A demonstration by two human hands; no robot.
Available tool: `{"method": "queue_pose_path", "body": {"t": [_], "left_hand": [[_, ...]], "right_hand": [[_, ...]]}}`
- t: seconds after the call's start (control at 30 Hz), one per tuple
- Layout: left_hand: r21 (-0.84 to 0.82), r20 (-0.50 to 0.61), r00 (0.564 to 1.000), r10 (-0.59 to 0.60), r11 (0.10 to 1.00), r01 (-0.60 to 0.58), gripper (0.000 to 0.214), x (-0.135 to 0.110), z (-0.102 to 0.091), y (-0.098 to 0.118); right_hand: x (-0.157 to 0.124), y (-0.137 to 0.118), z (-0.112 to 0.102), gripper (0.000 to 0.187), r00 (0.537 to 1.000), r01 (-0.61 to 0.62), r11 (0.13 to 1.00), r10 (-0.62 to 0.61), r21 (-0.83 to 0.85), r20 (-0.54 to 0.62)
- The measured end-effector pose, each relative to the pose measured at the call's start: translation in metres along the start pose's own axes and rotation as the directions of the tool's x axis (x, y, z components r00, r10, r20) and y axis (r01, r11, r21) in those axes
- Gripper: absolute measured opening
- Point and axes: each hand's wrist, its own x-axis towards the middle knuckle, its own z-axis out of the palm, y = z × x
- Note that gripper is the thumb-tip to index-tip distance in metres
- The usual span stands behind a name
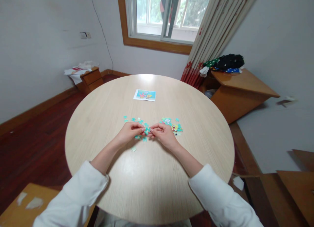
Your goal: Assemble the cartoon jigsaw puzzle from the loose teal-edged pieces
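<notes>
Close together over the middle of the table, my left hand (131, 131) and my right hand (164, 134) both have their fingers pinched. Small teal jigsaw puzzle pieces (147, 130) show between the two sets of fingertips; which piece belongs to which hand is hard to make out. Loose puzzle pieces (133, 119) lie scattered around my left hand, and a pale green piece (133, 149) rests apart, nearer to me. Just beyond and right of my right hand is a cluster of joined puzzle pieces (174, 127) with a yellow cartoon figure on it.
A printed cartoon picture (145, 95) lies flat towards the far side of the round wooden table (147, 181). To the right stands a wooden cabinet (241, 84) with clothes on top. A small drawer unit (92, 78) is at the far left, and a wooden stool (29, 207) at the near left.
</notes>
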Motion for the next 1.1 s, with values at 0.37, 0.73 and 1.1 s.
{"method": "queue_pose_path", "body": {"t": [0.37, 0.73, 1.1], "left_hand": [[0.035, 0.023, 1.0, 0.011, 0.999, -0.012, 0.025, -0.0021, -0.0013, 0.003], [0.086, 0.062, 0.998, 0.014, 0.996, -0.02, 0.032, -0.0009, -0.0052, 0.0011], [0.133, 0.16, 0.986, -0.043, 0.991, 0.022, 0.026, -0.0035, -0.0042, -0.0002]], "right_hand": [[-0.003, 0.0012, 0.0041, 0.039, 0.997, -0.04, 0.999, 0.04, 0.004, 0.066], [-0.002, 0.0017, 0.0023, 0.035, 0.999, -0.017, 1.0, 0.017, -0.018, 0.04], [0.0017, 0.0021, -0.0017, 0.028, 0.996, 0.081, 0.995, -0.083, -0.058, -0.027]]}}
